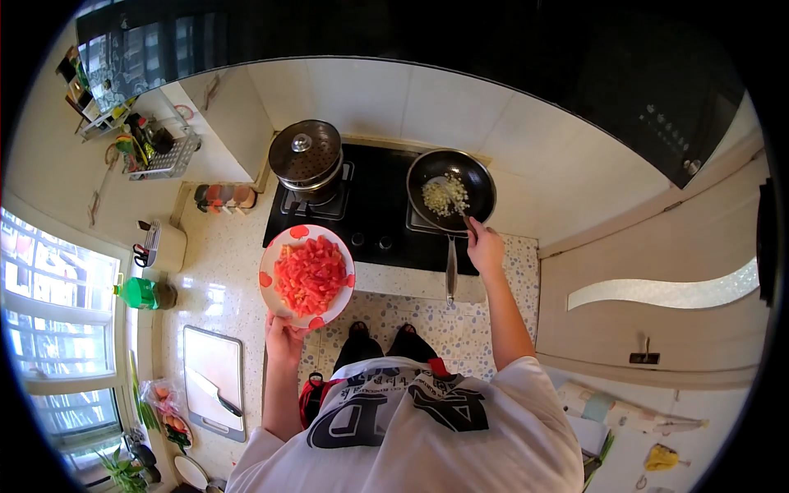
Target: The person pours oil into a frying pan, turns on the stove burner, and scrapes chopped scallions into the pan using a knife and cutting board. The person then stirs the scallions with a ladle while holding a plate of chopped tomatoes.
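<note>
My left hand [284, 338] grips the near rim of a white plate with red spots [268, 283], held up in front of the stove's left part. Chopped tomato [311, 275] is heaped on the plate. In my right hand [485, 245] is the handle of a spatula [462, 215], whose far end reaches into a dark frying pan [479, 177]. Small pale chopped pieces [444, 195], perhaps garlic or onion, lie in the pan around the spatula. The pan sits on the right burner, its handle [451, 267] pointing towards me.
A lidded pot [304, 156] stands on the left burner of the black stove [374, 197]. Along the left counter are spice jars [223, 197], a knife block [164, 246], a green bottle [141, 292], and a cutting board [215, 345] bearing a knife [212, 391]. A dark range hood [493, 57] hangs overhead.
</note>
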Available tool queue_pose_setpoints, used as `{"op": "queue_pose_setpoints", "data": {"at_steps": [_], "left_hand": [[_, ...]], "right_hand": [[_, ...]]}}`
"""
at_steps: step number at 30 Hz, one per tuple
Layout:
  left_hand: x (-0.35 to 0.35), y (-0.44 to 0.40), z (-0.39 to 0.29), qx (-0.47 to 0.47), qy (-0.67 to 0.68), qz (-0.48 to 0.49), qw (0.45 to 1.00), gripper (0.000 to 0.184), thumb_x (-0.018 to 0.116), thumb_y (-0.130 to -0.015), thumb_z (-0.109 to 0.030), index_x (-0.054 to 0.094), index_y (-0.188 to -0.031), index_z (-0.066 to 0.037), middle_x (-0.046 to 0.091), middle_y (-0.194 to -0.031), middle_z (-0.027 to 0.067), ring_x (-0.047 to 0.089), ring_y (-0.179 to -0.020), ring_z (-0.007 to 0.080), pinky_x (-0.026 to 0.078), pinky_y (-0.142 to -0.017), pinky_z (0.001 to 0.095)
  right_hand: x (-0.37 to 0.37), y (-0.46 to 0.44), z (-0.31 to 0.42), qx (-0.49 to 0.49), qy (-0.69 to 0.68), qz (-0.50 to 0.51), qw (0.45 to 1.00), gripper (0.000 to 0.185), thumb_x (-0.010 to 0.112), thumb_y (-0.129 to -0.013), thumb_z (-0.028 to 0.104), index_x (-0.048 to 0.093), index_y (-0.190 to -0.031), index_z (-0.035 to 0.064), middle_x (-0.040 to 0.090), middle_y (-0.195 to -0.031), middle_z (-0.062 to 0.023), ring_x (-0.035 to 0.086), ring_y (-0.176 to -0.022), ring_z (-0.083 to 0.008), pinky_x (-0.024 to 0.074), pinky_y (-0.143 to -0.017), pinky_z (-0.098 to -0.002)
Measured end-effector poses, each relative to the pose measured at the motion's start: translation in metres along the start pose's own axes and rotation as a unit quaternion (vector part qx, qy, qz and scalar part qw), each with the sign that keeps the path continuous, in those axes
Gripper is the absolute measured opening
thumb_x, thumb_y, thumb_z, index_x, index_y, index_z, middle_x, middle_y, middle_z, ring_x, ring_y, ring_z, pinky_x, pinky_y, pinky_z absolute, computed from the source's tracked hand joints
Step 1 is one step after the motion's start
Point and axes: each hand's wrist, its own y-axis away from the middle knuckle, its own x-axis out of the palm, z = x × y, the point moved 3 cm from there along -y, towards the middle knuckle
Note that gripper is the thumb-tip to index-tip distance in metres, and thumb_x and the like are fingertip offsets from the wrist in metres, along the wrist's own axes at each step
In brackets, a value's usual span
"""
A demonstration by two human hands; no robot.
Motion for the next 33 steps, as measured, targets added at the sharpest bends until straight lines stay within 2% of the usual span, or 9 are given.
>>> {"op": "queue_pose_setpoints", "data": {"at_steps": [3, 6, 9, 12, 15, 24, 27, 30, 33], "left_hand": [[0.004, -0.001, -0.001, -0.002, -0.013, -0.012, 1.0, 0.043, 0.047, -0.095, -0.005, 0.045, -0.138, -0.006, 0.067, -0.108, 0.0105, 0.07, -0.079, 0.0173, 0.066, -0.069, 0.0365], [-0.003, -0.007, 0.0, -0.011, 0.007, 0.028, 1.0, 0.04, 0.047, -0.096, -0.007, 0.047, -0.136, -0.007, 0.067, -0.103, 0.0084, 0.069, -0.076, 0.0163, 0.064, -0.066, 0.0341], [0.002, -0.006, -0.002, -0.015, -0.01, 0.001, 1.0, 0.038, 0.047, -0.097, -0.007, 0.048, -0.135, -0.007, 0.066, -0.099, 0.0069, 0.068, -0.074, 0.0152, 0.063, -0.065, 0.0337], [0.001, -0.009, -0.001, -0.013, -0.016, 0.015, 1.0, 0.038, 0.047, -0.097, -0.006, 0.047, -0.134, -0.007, 0.067, -0.101, 0.0083, 0.069, -0.076, 0.0162, 0.064, -0.067, 0.0354], [0.005, -0.005, -0.002, -0.009, -0.015, 0.004, 1.0, 0.039, 0.046, -0.096, -0.005, 0.047, -0.135, -0.006, 0.067, -0.104, 0.0101, 0.07, -0.079, 0.018, 0.065, -0.069, 0.0373], [-0.009, 0.009, 0.0, 0.007, -0.002, 0.007, 1.0, 0.04, 0.046, -0.093, -0.003, 0.048, -0.133, -0.003, 0.068, -0.108, 0.0127, 0.072, -0.081, 0.0208, 0.066, -0.069, 0.0387], [-0.015, 0.006, 0.001, 0.01, -0.001, 0.008, 1.0, 0.039, 0.047, -0.093, -0.003, 0.048, -0.132, -0.002, 0.068, -0.108, 0.013, 0.073, -0.083, 0.0212, 0.066, -0.067, 0.0378], [-0.002, 0.01, -0.003, 0.005, -0.009, -0.019, 1.0, 0.038, 0.047, -0.093, -0.003, 0.049, -0.131, -0.003, 0.068, -0.107, 0.0119, 0.072, -0.081, 0.0197, 0.066, -0.067, 0.0376], [-0.012, 0.002, 0.0, 0.005, 0.001, 0.017, 1.0, 0.04, 0.047, -0.094, -0.003, 0.048, -0.133, -0.004, 0.068, -0.107, 0.0118, 0.072, -0.082, 0.02, 0.066, -0.068, 0.0379]], "right_hand": [[-0.011, 0.016, -0.006, 0.015, 0.005, 0.004, 1.0, 0.037, 0.065, -0.091, 0.02, 0.067, -0.127, 0.0201, 0.065, -0.082, -0.0167, 0.065, -0.074, -0.0372, 0.0533, -0.066, -0.0478], [-0.026, 0.029, -0.018, 0.038, -0.021, 0.018, 0.999, 0.037, 0.064, -0.091, 0.02, 0.067, -0.128, 0.0192, 0.066, -0.088, -0.0182, 0.066, -0.078, -0.0382, 0.0535, -0.068, -0.0483], [-0.035, 0.03, -0.022, 0.032, -0.039, -0.007, 0.999, 0.035, 0.066, -0.092, 0.021, 0.068, -0.126, 0.0185, 0.07, -0.086, -0.0192, 0.068, -0.076, -0.0384, 0.0548, -0.07, -0.0462], [-0.037, 0.014, -0.008, 0.077, -0.079, 0.025, 0.994, 0.035, 0.064, -0.093, 0.022, 0.068, -0.127, 0.0148, 0.07, -0.085, -0.0208, 0.067, -0.078, -0.0404, 0.0542, -0.072, -0.0482], [-0.013, -0.001, 0.0, 0.063, -0.109, -0.031, 0.992, 0.035, 0.064, -0.093, 0.023, 0.067, -0.127, 0.0128, 0.07, -0.081, -0.021, 0.067, -0.075, -0.0404, 0.0546, -0.071, -0.0477], [0.012, -0.009, 0.006, 0.061, -0.102, -0.013, 0.993, 0.036, 0.065, -0.093, 0.023, 0.067, -0.128, 0.0136, 0.07, -0.083, -0.0217, 0.068, -0.074, -0.0388, 0.055, -0.069, -0.0467], [0.009, -0.006, 0.006, 0.054, -0.054, 0.01, 0.997, 0.038, 0.064, -0.094, 0.023, 0.065, -0.131, 0.0157, 0.068, -0.083, -0.0208, 0.067, -0.074, -0.039, 0.0546, -0.067, -0.0471], [0.002, 0.002, 0.005, 0.008, -0.019, 0.011, 1.0, 0.039, 0.062, -0.095, 0.023, 0.064, -0.133, 0.0175, 0.067, -0.084, -0.0202, 0.066, -0.074, -0.0395, 0.0542, -0.066, -0.0475], [-0.007, 0.008, 0.002, -0.012, -0.003, -0.007, 1.0, 0.039, 0.06, -0.096, 0.023, 0.062, -0.135, 0.0183, 0.067, -0.084, -0.02, 0.066, -0.074, -0.0396, 0.054, -0.066, -0.0479]]}}
